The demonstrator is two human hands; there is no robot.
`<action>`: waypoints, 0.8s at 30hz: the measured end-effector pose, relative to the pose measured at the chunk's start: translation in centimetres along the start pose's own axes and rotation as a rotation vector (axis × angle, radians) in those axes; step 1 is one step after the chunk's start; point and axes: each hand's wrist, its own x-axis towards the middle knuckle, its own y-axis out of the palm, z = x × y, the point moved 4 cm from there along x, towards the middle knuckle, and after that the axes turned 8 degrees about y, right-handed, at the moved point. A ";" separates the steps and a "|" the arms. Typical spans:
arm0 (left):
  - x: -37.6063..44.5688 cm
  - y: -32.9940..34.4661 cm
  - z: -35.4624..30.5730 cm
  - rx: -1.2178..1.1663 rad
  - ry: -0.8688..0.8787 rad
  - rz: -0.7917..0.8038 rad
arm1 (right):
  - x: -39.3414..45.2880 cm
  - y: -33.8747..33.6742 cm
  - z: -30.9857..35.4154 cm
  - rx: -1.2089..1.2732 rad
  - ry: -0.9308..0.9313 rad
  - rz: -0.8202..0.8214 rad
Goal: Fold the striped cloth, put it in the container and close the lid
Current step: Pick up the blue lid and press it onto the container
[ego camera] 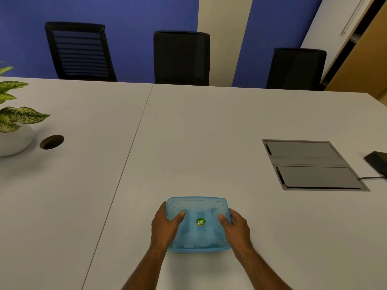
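now container [196,241] between left hand [164,223] and right hand [236,228] | both clasp its sides, thumbs on lid [196,208] | translucent blue, contents perhaps cloth, unclear

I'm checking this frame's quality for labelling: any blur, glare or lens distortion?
Head view: wide-angle bending bows the table edges; soft even light, faint shadows, no harsh glare; the lid and both hands, left hand, right hand, look slightly soft.

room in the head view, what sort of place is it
Probably an office meeting room: a long white table, black office chairs along its far side, and a cable hatch set into the tabletop.
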 end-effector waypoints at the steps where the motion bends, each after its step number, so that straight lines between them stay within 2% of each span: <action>1: 0.0 0.0 0.1 0.006 0.001 0.004 | 0.0 0.0 0.0 0.004 0.004 -0.001; 13: 0.8 -0.5 0.7 0.049 -0.102 0.014 | 1.7 -0.1 -0.6 0.093 0.190 0.020; 24: 2.5 -0.8 0.7 0.075 -0.185 0.057 | 2.7 0.1 -0.5 0.068 0.237 -0.007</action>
